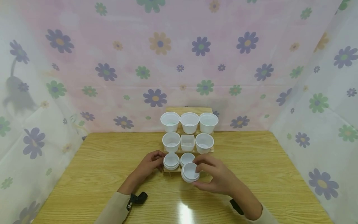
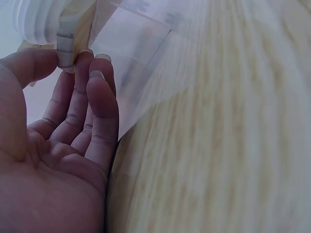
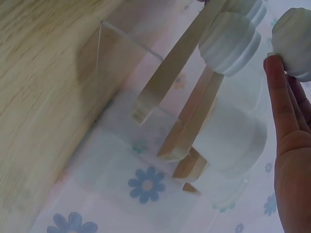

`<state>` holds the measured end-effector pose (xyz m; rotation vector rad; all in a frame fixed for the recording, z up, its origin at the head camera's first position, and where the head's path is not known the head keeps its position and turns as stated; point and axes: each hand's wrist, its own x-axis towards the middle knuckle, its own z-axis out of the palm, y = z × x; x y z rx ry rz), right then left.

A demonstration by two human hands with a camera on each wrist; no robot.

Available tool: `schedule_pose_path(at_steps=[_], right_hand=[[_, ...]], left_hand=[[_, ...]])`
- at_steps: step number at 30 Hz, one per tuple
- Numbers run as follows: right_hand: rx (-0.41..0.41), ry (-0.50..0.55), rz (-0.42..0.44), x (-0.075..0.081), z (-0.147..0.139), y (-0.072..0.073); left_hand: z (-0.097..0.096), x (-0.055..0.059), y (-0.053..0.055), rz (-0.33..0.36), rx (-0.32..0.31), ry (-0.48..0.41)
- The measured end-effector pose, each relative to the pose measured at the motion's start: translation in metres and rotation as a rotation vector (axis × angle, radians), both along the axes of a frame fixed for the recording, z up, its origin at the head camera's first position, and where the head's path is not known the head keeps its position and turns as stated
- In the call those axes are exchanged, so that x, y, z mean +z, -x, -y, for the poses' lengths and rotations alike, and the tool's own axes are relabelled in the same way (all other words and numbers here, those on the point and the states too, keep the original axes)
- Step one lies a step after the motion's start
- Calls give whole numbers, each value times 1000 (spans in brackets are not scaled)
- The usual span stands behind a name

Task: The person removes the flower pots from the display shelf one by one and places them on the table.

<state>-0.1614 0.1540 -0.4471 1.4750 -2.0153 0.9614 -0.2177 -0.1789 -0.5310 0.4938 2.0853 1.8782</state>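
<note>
A tiered stand with wooden slats (image 2: 77, 31) and clear side panels (image 3: 129, 58) holds rows of white cups. My left hand (image 1: 151, 164) pinches the left end of the lowest slat between thumb and fingers. In front of that slat, my right hand (image 1: 218, 177) grips a small ridged white jar (image 1: 190, 172), its mouth tilted up and clear of the slat in the right wrist view. Two similar jars sit on the lowest tier: one at the left (image 1: 171, 161), the other in the middle (image 1: 187, 158), partly hidden behind the held one.
On the middle tier, a square cup (image 1: 187, 142) stands between two round cups. Three larger round cups (image 1: 189, 122) fill the top tier. The stand rests on a wood-grain table (image 1: 117, 155), near a flower-patterned backdrop (image 1: 179, 56) that also encloses both sides.
</note>
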Motion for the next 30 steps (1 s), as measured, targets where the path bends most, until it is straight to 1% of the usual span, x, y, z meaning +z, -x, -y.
schedule_pose_path(at_steps=[4, 10, 17, 20, 27, 30], right_hand=[[11, -11, -10, 0, 8, -2], [10, -33, 3, -3, 17, -5], [17, -43, -35, -6, 30, -6], [14, -52, -37, -7, 36, -6], [40, -65, -33, -13, 46, -8], [38, -74, -37, -17, 49, -9]], left_hand=[[0, -1, 0, 2, 5, -5], [-1, -1, 0, -2, 1, -7], [0, 0, 0, -8, -1, -8], [0, -1, -1, -10, -2, -10], [0, -2, 0, -9, 7, -16], [0, -2, 0, -11, 10, -12]])
